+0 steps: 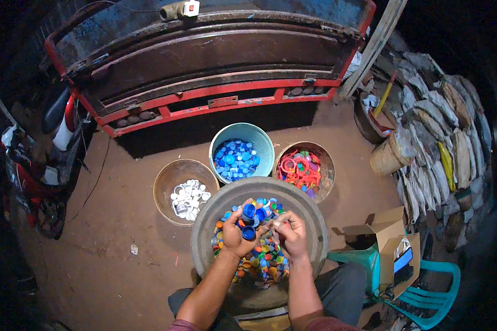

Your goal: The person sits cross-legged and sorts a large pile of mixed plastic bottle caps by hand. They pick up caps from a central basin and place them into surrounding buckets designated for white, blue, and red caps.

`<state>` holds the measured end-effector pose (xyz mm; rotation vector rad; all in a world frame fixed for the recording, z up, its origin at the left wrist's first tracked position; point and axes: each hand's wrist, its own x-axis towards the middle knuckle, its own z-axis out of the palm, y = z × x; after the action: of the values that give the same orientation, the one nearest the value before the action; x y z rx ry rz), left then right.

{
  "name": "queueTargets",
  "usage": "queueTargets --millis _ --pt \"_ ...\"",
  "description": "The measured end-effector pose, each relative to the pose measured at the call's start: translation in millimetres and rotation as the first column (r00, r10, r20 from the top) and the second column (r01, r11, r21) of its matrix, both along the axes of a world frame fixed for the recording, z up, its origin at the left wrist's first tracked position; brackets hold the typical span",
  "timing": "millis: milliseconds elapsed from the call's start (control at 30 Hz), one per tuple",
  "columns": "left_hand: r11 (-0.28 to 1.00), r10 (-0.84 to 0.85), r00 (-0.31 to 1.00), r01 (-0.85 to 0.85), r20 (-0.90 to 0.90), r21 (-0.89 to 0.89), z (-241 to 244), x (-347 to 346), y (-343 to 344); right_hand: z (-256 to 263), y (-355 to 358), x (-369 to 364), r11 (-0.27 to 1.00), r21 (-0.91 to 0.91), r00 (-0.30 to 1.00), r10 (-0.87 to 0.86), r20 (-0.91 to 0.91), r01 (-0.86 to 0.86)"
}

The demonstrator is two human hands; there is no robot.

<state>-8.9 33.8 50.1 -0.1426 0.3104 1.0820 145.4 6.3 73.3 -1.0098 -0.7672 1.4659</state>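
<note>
A wide round grey basin [203,260] filled with mixed coloured plastic bottle caps [265,262] stands before me. Over its left half, my left hand [240,236] holds several dark blue caps [249,232] in its palm and fingers. Close beside it on the right, my right hand [290,233] has its fingertips pinched together near the left fingers; whether a small thing lies between them is unclear. Beyond the basin is a light blue bucket [266,142] of blue caps [236,159]. Left of that, a tub [163,182] holds white caps [189,198]; on the right, another tub [329,165] holds mainly red pieces [300,169].
A red-framed truck tailgate [223,89] spans the far side. Stacked sacks [439,124] and a tipped bucket [391,155] are at right, near a green plastic chair [439,289] and an open cardboard box [389,231]. A motorcycle [37,178] stands at left.
</note>
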Motion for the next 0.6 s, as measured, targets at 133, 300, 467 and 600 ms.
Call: queueTargets --millis 133,300,467,600 --pt "0.998 -0.006 0.999 0.008 -0.037 0.059 -1.9 5.9 -2.4 23.7 -3.6 -25.2 0.988 0.143 0.689 -0.069 0.722 -0.050" --pt "0.994 -0.009 0.989 0.024 -0.149 0.105 7.5 9.3 -2.0 31.7 -2.1 -35.7 0.957 0.282 0.491 -0.213 0.845 -0.072" --pt "0.986 0.002 0.974 0.036 -0.227 0.164 -6.0 11.9 -4.9 30.4 -3.5 -40.5 0.969 0.241 0.362 -0.204 0.910 -0.061" --pt "0.986 0.020 0.962 0.026 -0.273 0.165 2.5 13.6 -5.9 34.4 -2.8 -39.0 0.978 0.194 0.352 -0.156 0.923 -0.076"
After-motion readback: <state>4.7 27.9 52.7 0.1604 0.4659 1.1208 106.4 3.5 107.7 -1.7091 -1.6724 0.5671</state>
